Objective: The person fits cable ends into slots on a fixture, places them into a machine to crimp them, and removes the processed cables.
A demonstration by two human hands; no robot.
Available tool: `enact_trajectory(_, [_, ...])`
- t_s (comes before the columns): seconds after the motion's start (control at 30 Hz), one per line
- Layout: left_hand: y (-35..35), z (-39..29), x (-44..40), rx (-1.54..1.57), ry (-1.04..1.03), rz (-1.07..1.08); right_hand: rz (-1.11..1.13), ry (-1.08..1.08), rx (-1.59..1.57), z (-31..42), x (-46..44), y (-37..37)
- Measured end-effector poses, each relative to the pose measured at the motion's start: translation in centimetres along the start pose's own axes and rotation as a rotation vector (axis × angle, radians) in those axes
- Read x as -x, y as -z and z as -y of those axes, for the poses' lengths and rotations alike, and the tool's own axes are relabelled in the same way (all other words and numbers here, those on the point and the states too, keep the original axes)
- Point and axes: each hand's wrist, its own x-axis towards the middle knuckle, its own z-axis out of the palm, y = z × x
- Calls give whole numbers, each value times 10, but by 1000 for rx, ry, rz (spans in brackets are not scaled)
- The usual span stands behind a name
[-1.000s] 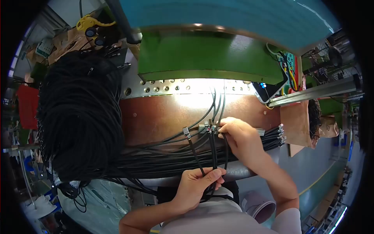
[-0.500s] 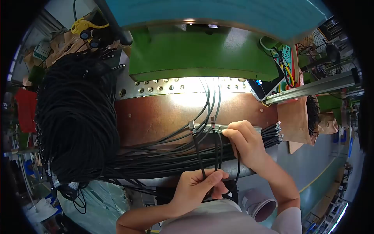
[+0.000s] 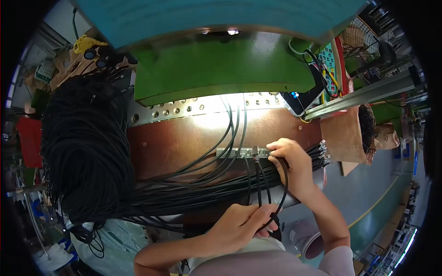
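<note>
Several pinched black cables (image 3: 258,184)
Left hand (image 3: 244,227), fingers closed, grips them; right hand (image 3: 294,165), at one o'clock, pinches one at the metal strip (image 3: 237,152).

This place looks like a factory workshop. It is shown by the big green housing (image 3: 221,69) above the brown table (image 3: 172,138), the large heap of black cables (image 3: 85,147) at the left, and the floor (image 3: 375,227), along which a yellow line (image 3: 367,215) runs.

Slim black cables (image 3: 258,184) (one bowed) crosswise to metal strip (image 3: 244,152).
</note>
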Motion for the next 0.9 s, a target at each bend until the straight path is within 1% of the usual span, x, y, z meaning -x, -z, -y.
enact_trajectory(0.1, [2,-7,-5,-59,-1,6,12,-95,-58,1,1,1])
enact_trajectory(0.13, [2,-6,-7,-62,0,14,72,-104,-28,2,-2,4])
enact_trajectory(0.23, [2,-7,-11,-79,25,37,130,-88,-24,2,-10,11])
enact_trajectory(0.27, [2,-8,-12,-84,37,43,163,-123,-66,0,-11,14])
enact_trajectory(0.37, [5,-8,-15,-52,53,58,130,-87,-64,-3,-8,13])
enact_trajectory(0.4, [4,-9,-15,-72,56,53,114,-116,-94,-3,-6,12])
enact_trajectory(0.47, [6,-14,-15,-116,59,40,81,-167,-155,-4,-4,10])
enact_trajectory(0.57, [8,-19,-14,-234,46,29,106,-222,-176,0,-8,14])
enact_trajectory(0.67, [19,-21,-19,-394,-3,78,147,-215,-106,1,-10,16])
enact_trajectory(0.77, [21,-29,-21,-436,-5,65,125,-203,-156,0,-9,16])
enact_trajectory(0.8, [20,-35,-21,-454,25,62,123,-231,-180,2,-9,16])
enact_trajectory(0.9, [21,-53,-22,-574,128,90,144,-172,-73,1,-9,15])
